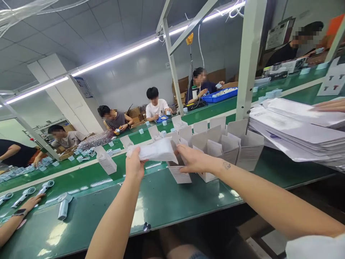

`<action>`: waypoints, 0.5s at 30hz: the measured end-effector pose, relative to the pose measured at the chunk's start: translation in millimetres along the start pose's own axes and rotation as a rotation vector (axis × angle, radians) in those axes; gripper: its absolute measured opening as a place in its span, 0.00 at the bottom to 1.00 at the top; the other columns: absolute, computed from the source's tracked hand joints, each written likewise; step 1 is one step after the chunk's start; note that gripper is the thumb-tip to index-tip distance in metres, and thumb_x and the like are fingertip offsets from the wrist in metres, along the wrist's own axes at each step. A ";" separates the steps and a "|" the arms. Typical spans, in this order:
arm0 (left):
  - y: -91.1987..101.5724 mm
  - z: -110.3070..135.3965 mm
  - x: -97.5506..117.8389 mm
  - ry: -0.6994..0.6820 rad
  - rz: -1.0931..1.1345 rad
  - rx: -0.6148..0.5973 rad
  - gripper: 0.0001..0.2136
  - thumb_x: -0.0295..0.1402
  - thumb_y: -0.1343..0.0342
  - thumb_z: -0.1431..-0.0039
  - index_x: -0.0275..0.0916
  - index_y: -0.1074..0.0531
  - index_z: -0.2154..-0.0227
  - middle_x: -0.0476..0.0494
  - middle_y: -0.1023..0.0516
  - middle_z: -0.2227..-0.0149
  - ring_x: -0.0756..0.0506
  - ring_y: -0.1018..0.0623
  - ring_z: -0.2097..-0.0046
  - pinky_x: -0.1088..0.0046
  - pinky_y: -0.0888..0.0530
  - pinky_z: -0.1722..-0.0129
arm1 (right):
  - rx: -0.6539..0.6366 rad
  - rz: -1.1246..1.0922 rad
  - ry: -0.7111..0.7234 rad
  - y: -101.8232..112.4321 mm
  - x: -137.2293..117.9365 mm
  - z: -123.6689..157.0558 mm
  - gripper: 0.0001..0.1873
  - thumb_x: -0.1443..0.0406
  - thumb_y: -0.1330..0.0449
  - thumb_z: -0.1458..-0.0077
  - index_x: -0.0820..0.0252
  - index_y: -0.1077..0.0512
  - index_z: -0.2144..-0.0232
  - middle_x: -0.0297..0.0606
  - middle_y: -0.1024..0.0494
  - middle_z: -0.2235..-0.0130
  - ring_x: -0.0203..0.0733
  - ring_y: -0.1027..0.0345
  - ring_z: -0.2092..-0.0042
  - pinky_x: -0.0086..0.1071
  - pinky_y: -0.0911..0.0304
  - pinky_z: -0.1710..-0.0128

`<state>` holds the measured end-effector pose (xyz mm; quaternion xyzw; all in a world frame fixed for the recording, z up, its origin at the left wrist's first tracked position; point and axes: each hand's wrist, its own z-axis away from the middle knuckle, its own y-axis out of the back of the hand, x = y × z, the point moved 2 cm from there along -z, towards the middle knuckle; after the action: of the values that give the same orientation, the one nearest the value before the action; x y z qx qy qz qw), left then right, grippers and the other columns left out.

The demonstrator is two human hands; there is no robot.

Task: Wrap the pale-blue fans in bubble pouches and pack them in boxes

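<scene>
Both my hands hold one flat white carton blank [155, 150] above the green bench [167, 201]. My left hand [134, 166] pinches its left end with fingers closed. My right hand [192, 158] grips the right end, fingers wrapped under it. Just behind stand several opened white boxes [215, 138] in a row. One upright box [106, 162] stands alone to the left.
A tall stack of flat white blanks [296, 133] lies at the right. A grey metal post [248, 61] rises behind the boxes. A co-worker's hand [29, 203] rests at the left near grey tools [64, 207]. Several people sit along the far bench with a blue tray [218, 95].
</scene>
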<state>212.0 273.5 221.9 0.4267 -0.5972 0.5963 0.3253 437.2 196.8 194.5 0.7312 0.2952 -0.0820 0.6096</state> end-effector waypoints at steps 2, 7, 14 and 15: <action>4.0 3.0 11.3 -0.098 -0.115 -0.061 0.12 0.35 0.40 0.50 0.37 0.29 0.63 0.47 0.25 0.67 0.48 0.24 0.69 0.73 0.26 0.70 | 0.074 -0.101 -0.014 -7.1 -8.6 4.4 0.29 0.56 0.32 0.56 0.55 0.40 0.56 0.43 0.33 0.51 0.52 0.33 0.53 0.44 0.34 0.56; 11.2 28.5 47.0 -0.647 -1.033 -0.384 0.11 0.37 0.44 0.44 0.39 0.28 0.60 0.42 0.24 0.63 0.42 0.24 0.60 0.64 0.28 0.57 | 0.213 -0.264 0.076 -59.4 -19.2 -1.1 0.30 0.57 0.30 0.60 0.55 0.43 0.61 0.39 0.34 0.58 0.47 0.34 0.59 0.39 0.36 0.61; -18.6 54.5 16.0 -0.587 -1.741 -0.498 0.13 0.26 0.52 0.41 0.35 0.32 0.53 0.33 0.27 0.58 0.38 0.24 0.58 0.64 0.29 0.61 | 0.295 -0.309 0.194 -91.6 -23.4 -9.7 0.30 0.58 0.33 0.56 0.54 0.46 0.57 0.40 0.36 0.56 0.46 0.36 0.59 0.40 0.37 0.60; -22.2 55.8 9.7 -0.518 -1.777 -0.537 0.13 0.27 0.51 0.40 0.34 0.32 0.52 0.32 0.26 0.57 0.38 0.23 0.58 0.64 0.29 0.61 | 0.294 -0.308 0.199 -91.5 -21.8 -7.1 0.28 0.57 0.33 0.54 0.54 0.46 0.57 0.40 0.36 0.56 0.46 0.37 0.59 0.40 0.36 0.60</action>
<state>234.6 218.8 235.9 0.7527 -0.2258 -0.1369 0.6031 369.1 203.8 129.6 0.7630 0.4465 -0.1437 0.4448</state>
